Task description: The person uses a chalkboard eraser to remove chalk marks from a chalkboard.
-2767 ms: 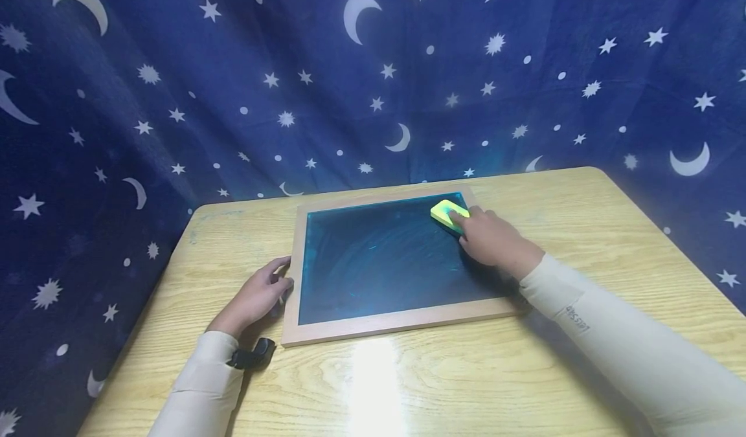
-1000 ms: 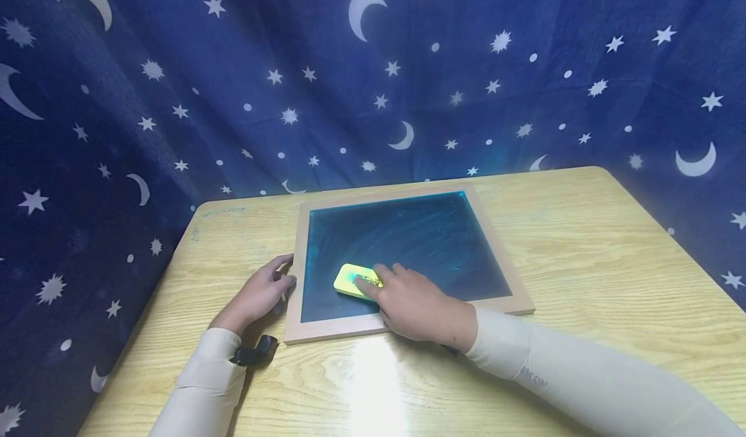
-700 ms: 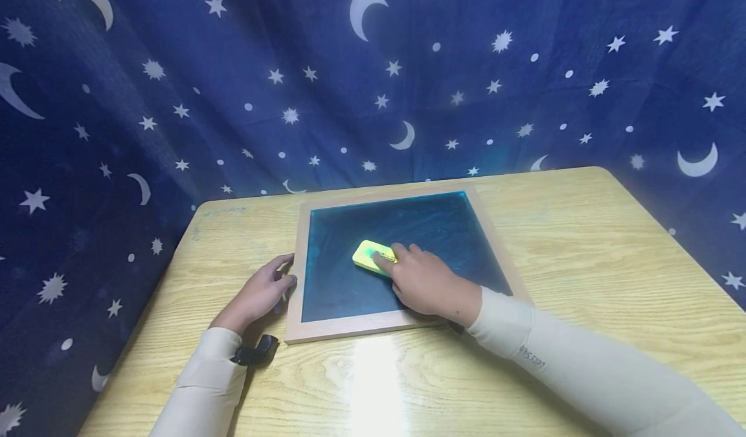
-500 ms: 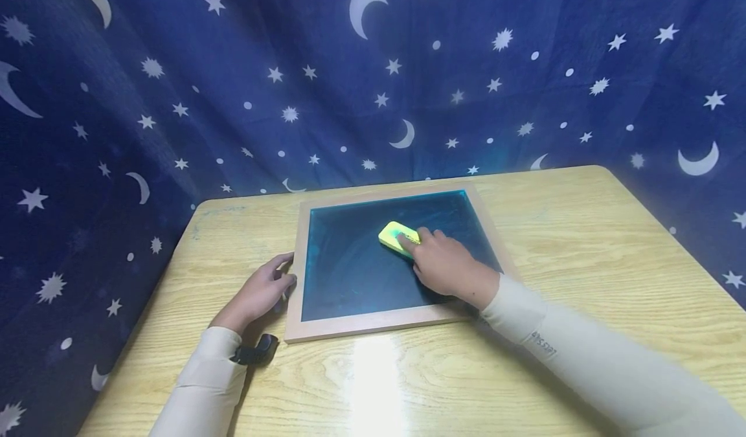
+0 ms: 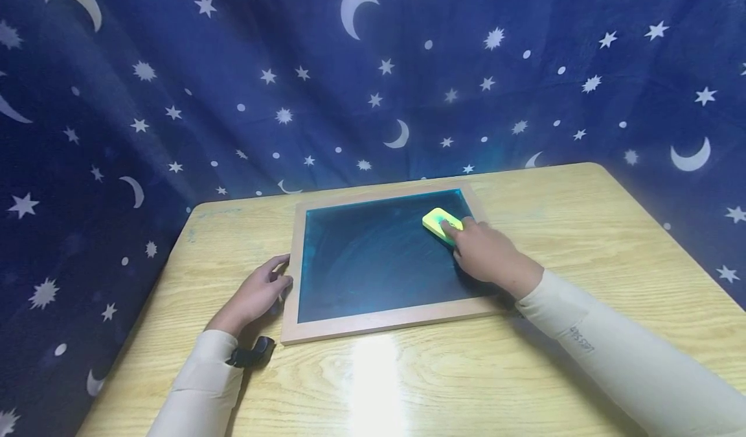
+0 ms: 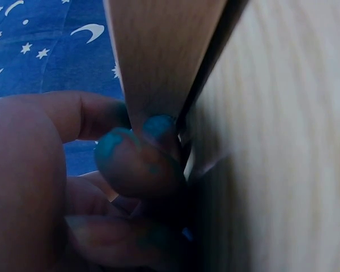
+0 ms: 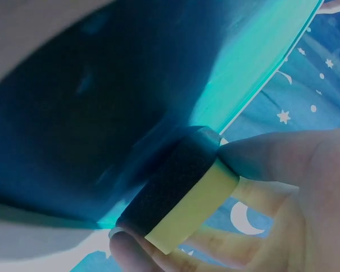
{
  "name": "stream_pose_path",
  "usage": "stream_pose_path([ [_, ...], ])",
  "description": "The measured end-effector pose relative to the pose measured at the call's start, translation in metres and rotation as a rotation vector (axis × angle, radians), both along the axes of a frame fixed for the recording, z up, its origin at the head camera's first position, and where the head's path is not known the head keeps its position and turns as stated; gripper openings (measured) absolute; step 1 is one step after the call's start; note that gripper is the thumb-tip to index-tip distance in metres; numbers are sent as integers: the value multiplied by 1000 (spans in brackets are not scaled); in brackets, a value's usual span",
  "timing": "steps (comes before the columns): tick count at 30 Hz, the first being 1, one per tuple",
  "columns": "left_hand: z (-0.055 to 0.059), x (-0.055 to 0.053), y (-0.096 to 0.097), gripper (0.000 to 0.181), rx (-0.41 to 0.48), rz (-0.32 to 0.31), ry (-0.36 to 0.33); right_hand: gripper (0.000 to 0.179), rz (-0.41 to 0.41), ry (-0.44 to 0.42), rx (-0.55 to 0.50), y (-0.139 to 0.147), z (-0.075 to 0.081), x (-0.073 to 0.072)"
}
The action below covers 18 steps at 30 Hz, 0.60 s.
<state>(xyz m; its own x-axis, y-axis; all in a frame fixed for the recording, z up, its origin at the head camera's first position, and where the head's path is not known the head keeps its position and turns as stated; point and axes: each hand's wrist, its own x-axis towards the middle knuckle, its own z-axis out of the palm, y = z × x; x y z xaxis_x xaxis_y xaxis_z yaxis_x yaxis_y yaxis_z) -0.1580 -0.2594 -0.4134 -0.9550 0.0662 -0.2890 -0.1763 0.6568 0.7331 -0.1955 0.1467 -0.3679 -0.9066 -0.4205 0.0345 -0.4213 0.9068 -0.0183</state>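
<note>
My right hand (image 5: pixel 486 252) holds a yellow chalkboard eraser (image 5: pixel 432 219) near the board's far right corner, index finger laid along its top. In the right wrist view the eraser (image 7: pixel 198 209) shows a dark felt side against the board, gripped between thumb and fingers. The chalkboard (image 5: pixel 361 262), wood-framed with faint blue-green chalk smears, lies on the table. My left hand (image 5: pixel 256 298) rests at its left side, fingers loosely bent. Close up, blue-stained fingertips (image 6: pixel 127 161) touch the side of the wooden frame (image 6: pixel 158 62); whether any reach beneath is hidden.
A pale wood-grain table (image 5: pixel 583 230) carries the board, with blue chalk smudges near its far left corner. Behind and along the sides hangs a dark blue curtain (image 5: pixel 303 48) with moons and stars. A black band (image 5: pixel 252 353) sits on the left wrist.
From the far right, the eraser went to the board's near left, then swept back up and right with my right hand. Small chalk marks have faded. The left hand stayed put.
</note>
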Motion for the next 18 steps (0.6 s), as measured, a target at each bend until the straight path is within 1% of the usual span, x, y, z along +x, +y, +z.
stream_pose_path([
  [10,-2,0,0,61,-2,3,-2,51,-6,15,-17,-1,0,2],
  [18,-2,0,-1,61,-7,3,3,50,45,91,-4,-14,-2,9],
])
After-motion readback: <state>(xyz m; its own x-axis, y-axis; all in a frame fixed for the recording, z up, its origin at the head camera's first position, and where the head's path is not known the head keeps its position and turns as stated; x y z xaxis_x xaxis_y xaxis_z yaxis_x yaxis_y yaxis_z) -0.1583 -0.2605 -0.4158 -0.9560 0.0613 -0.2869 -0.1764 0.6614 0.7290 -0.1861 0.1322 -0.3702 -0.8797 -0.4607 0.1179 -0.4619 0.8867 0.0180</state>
